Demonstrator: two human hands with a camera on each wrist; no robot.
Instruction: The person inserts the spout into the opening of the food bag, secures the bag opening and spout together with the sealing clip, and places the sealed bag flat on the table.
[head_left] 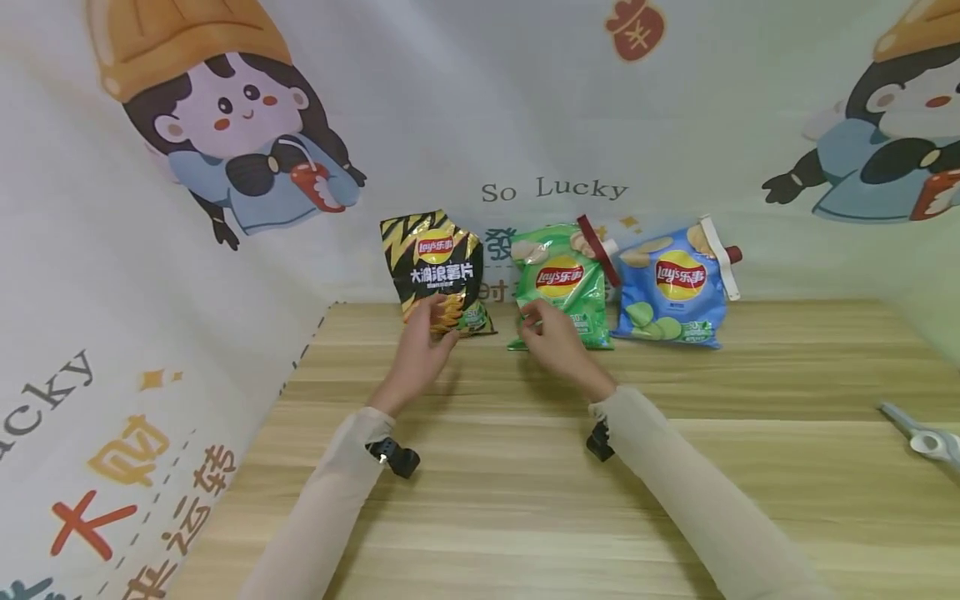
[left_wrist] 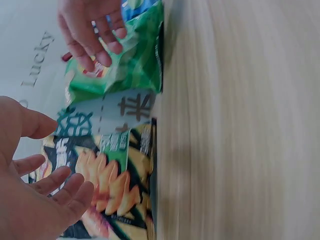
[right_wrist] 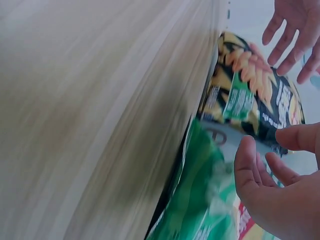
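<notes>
Three Lay's chip bags lean upright against the cloth at the back of the table. The black and yellow chip bag point(head_left: 442, 275) stands on the left, with its upper right corner slanting. My left hand point(head_left: 423, 354) is in front of it, fingers loosely spread and holding nothing. The green chip bag point(head_left: 573, 296) is in the middle, with a red bag clip point(head_left: 600, 250) slanting across its top right corner. In front of that bag is my right hand point(head_left: 558, 337), fingers relaxed and bent, gripping nothing. In the left wrist view, both hands look apart from the bags.
To the right stands a blue chip bag point(head_left: 652, 283) with a white bag clip point(head_left: 722, 260) on its corner. A grey and white tool, perhaps scissors point(head_left: 930, 442), lies at the table's right edge. Printed cloth point(head_left: 420, 108) hangs behind and at the sides of the wooden table point(head_left: 495, 517).
</notes>
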